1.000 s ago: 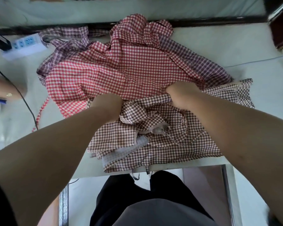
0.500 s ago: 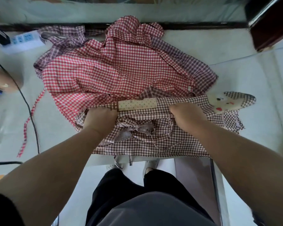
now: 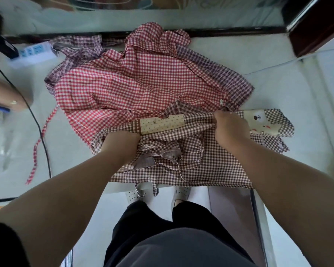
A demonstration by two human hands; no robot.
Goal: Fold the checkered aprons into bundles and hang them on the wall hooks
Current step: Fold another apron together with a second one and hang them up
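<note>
1. Brown-and-white checkered cloth apron (image 3: 201,168): lies bunched at the near edge of the pale table top (image 3: 278,64), with its lower hem and ties hanging over the edge.
2. Its top edge is rolled into a ridge that carries a beige dotted band (image 3: 162,123) and a cream bear-face patch (image 3: 258,122).
3. Left hand (image 3: 121,143): fingers curled tight into the brown cloth, just left of and below the dotted band.
4. Right hand (image 3: 231,128): clenched on the rolled ridge, between the band and the bear-face patch.
5. Red-and-white checkered apron (image 3: 143,89): spread behind the brown one and partly under it; its strap trails to the left.
6. Purple-checked apron (image 3: 235,78): lies beneath the red one, showing at its edges.
7. White power strip (image 3: 35,53) and black cable (image 3: 37,122): at the left of the table.
</note>
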